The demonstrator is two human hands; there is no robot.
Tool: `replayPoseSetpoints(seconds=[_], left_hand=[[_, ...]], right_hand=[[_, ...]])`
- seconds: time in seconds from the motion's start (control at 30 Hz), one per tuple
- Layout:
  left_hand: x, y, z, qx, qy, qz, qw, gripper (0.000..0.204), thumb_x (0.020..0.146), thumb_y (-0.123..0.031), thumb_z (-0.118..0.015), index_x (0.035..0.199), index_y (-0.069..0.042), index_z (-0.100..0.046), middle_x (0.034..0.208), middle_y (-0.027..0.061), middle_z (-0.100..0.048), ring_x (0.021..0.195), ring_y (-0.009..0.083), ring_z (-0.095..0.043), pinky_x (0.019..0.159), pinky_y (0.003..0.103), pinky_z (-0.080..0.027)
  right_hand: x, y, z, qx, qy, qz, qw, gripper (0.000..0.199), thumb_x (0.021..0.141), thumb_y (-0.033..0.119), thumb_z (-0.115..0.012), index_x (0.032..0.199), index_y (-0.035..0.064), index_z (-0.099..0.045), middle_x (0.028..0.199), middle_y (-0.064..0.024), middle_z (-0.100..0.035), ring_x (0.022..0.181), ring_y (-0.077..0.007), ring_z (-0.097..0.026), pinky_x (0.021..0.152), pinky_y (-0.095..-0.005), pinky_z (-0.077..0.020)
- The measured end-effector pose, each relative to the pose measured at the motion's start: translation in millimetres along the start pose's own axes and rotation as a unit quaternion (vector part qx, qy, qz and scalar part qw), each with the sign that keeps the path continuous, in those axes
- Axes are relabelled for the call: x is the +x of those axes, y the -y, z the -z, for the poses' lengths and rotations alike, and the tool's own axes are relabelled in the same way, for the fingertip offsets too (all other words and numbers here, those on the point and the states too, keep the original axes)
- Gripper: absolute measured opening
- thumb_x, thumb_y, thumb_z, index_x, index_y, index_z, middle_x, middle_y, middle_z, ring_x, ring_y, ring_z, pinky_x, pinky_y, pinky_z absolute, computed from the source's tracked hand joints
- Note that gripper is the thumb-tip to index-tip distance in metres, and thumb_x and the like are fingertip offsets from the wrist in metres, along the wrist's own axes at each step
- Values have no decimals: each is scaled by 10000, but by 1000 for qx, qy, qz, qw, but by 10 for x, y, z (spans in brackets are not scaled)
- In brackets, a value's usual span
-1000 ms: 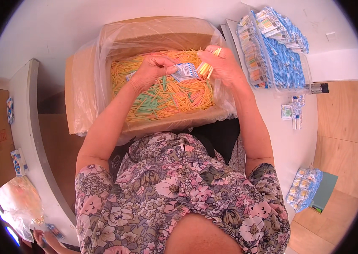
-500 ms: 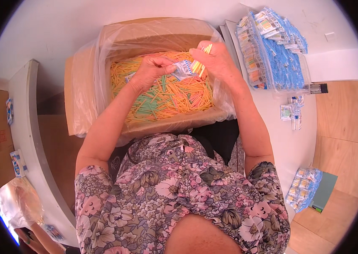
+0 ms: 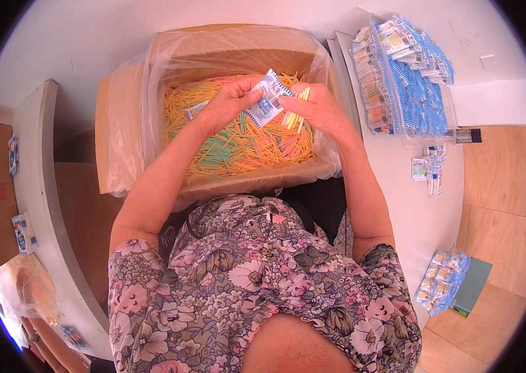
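A small white packet with blue striped ends is stretched flat between my two hands, above the box. My left hand pinches its left side. With thumb and fingers my right hand grips a bunch of thin pale-yellow sticks, and its thumb touches the packet's right edge. Whether the packet's end is torn cannot be made out. Below lie many loose thin sticks in yellow, orange, pink and green, filling the plastic-lined cardboard box. Another small packet rests on them beside my left wrist.
On the right, a clear tub holds stacked blue-and-white packets, with a few loose packets near it. A bundle of packets lies farther down. At lower left, another person's hand is beside a plastic bag.
The packet, crumpled and low before, is now turned up and spread flat between my hands. My right hand has moved lower, its sticks still held.
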State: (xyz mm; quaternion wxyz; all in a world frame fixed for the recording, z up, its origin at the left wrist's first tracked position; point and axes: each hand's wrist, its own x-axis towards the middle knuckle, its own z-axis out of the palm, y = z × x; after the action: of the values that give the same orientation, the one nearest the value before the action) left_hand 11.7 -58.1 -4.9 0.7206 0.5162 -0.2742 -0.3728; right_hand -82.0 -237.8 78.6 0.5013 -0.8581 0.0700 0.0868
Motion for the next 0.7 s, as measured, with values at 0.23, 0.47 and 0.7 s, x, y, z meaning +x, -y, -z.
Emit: replayPoseSetpoints(seconds=[0.23,0.47,0.7], left_hand=[[-26,68,111,46,-1,7,999,166,897,-114,-583,1006,-8,-649,873,8,-659,791,55,-584,746,224,-481],[-36,-5,90,8,-56,-22,998,149,804,-13,-669,950,9,-684,852,41,-680,761,78,-602,720,226,-498],[-34,-28,56,6,-28,-47,998,135,789,-21,-683,921,-1,-703,910,65,-684,807,94,-602,749,235,-497]], right_hand=[[-53,13,-7,-41,10,30,999,192,845,207,-629,782,25,-644,684,42,-550,670,-36,-469,577,-226,-381],[-104,200,36,211,-28,-55,975,192,853,229,-645,760,75,-577,657,25,-545,526,-35,-497,437,-193,-342],[104,309,89,176,-60,-28,982,261,829,275,-645,704,56,-579,602,6,-536,503,-64,-456,427,-239,-333]])
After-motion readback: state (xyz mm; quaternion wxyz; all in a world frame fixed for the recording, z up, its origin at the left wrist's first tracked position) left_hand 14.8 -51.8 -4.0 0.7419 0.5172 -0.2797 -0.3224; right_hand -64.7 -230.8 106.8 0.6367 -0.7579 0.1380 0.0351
